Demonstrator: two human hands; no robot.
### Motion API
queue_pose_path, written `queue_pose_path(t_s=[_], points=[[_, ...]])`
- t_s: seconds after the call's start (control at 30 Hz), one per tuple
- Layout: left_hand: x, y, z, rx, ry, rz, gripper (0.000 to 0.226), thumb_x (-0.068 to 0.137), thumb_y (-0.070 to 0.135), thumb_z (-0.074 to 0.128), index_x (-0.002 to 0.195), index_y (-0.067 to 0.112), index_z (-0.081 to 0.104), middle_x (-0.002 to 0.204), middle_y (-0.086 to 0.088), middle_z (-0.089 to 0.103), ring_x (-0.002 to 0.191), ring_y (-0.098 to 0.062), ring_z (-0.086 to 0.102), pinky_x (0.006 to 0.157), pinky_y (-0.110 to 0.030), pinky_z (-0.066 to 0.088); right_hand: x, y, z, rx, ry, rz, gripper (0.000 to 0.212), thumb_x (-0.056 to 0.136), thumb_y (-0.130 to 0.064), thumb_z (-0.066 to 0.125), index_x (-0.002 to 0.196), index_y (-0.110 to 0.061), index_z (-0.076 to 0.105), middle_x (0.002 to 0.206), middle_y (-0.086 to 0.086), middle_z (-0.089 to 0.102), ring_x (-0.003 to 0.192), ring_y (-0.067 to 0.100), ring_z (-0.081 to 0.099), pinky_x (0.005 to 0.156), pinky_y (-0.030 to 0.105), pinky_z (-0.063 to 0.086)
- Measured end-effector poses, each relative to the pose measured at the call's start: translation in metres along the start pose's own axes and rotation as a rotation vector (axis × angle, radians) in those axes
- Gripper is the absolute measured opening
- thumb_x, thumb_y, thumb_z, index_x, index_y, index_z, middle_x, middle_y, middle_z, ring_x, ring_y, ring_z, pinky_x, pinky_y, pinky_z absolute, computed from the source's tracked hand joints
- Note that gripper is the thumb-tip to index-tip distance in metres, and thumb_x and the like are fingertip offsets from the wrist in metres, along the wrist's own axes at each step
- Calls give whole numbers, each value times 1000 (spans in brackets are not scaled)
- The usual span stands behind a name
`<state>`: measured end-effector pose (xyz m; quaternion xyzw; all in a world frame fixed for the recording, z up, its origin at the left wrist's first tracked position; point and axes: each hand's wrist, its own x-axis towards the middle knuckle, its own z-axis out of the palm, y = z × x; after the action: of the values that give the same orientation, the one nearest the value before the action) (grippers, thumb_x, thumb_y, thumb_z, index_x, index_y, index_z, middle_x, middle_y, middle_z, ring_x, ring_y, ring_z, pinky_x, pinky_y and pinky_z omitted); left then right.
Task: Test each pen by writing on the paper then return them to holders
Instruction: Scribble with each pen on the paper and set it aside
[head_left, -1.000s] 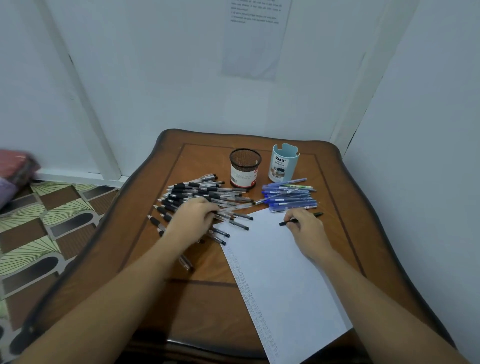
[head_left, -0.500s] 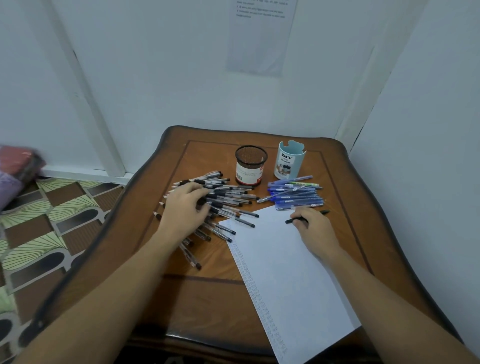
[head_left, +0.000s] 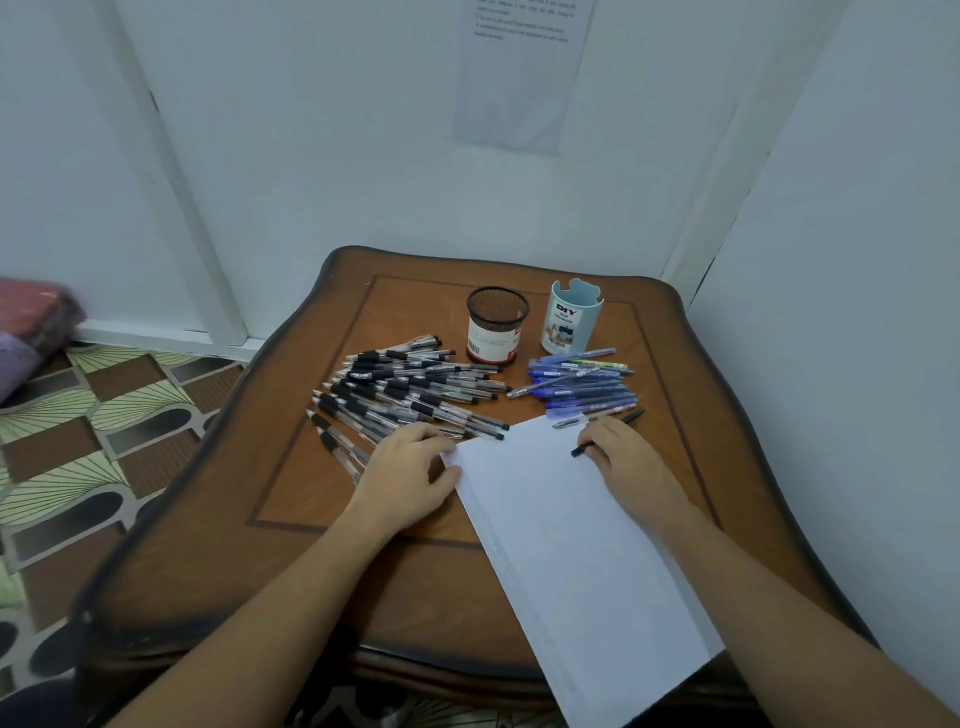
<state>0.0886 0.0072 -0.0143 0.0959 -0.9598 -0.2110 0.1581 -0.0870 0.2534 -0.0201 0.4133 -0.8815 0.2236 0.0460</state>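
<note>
**Q:** Where is the paper?
**A:** The paper (head_left: 571, 545) lies slanted on the desk (head_left: 311, 493). One corner points toward the far edge at mid-desk. The opposite end overhangs the near edge, close to the near right corner.

**Q:** What is the left hand doing?
**A:** The left hand (head_left: 410, 478) lies palm down with its fingers loosely extended and grips nothing. The fingertips and thumb touch the left corner of the paper. The hand covers the near end of the heap of black pens (head_left: 410, 384), which spreads across the left half of the desk.

**Q:** What is the right hand doing?
**A:** The right hand (head_left: 631, 462) rests at the right edge of the paper, with its fingers curled round a black pen (head_left: 582, 449). One end of the pen lies over the paper, but contact with the sheet cannot be confirmed. The other end projects past the fingers toward the right edge of the desk.

**Q:** What else is on the desk?
**A:** The heap of blue pens (head_left: 582, 384) lies just beyond the right hand. Two holders stand upright near the far edge, side by side but apart. The mesh holder (head_left: 497, 325) is on the left and the blue holder (head_left: 571, 319) is on the right.
</note>
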Motion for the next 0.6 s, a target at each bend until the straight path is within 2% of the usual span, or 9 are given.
queue_pose_path(t_s=[0.1, 0.17, 0.27, 0.4, 0.53, 0.6], points=[[3, -1, -1, 28, -38, -4, 34, 91, 37, 61, 121, 23, 68, 125, 3, 60, 118, -15, 51, 98, -32, 42, -3, 4, -3, -20, -21, -37, 11, 91, 1, 63, 97, -7, 67, 105, 9, 66, 99, 25, 62, 92, 34, 47], [3, 2, 0, 32, -22, 7, 33, 90, 36, 62, 120, 26, 68, 128, 5, 59, 122, -15, 49, 103, -38, 41, -6, 6, -6, -33, -46, -44, 11, 93, -1, 61, 100, -7, 67, 109, 10, 67, 104, 26, 62, 96, 37, 49], [2, 13, 4, 5, -71, 46, 28, 92, 36, 57, 118, 33, 67, 127, 13, 56, 124, -9, 44, 106, -42, 33, -10, 8, -8, -58, -95, -18, 17, 98, -6, 56, 111, -6, 67, 121, 11, 65, 116, 25, 59, 104, 31, 42], [-6, 27, 12, 7, -177, 65, 41, 89, 54, 49, 122, 36, 64, 127, 18, 53, 122, -3, 42, 104, -37, 25, -7, 9, -13, -90, -139, -40, 15, 98, -8, 55, 109, -12, 66, 116, 4, 65, 112, 21, 57, 96, 19, 36], [-12, 29, 13, 9, -179, 69, 43, 94, 50, 52, 130, 29, 61, 142, 11, 49, 131, -7, 40, 107, -32, 26, 0, 5, -19, -177, -158, -56, 12, 97, -14, 58, 106, -19, 64, 114, -2, 66, 105, 21, 54, 87, 34, 46], [-13, 32, 11, 8, -188, 76, 42, 95, 45, 54, 133, 27, 59, 145, 8, 47, 133, -9, 39, 108, -30, 26, 8, 0, -17, -189, -162, -55, 12, 98, -14, 56, 106, -20, 63, 115, -2, 65, 106, 21, 54, 88, 34, 45]])
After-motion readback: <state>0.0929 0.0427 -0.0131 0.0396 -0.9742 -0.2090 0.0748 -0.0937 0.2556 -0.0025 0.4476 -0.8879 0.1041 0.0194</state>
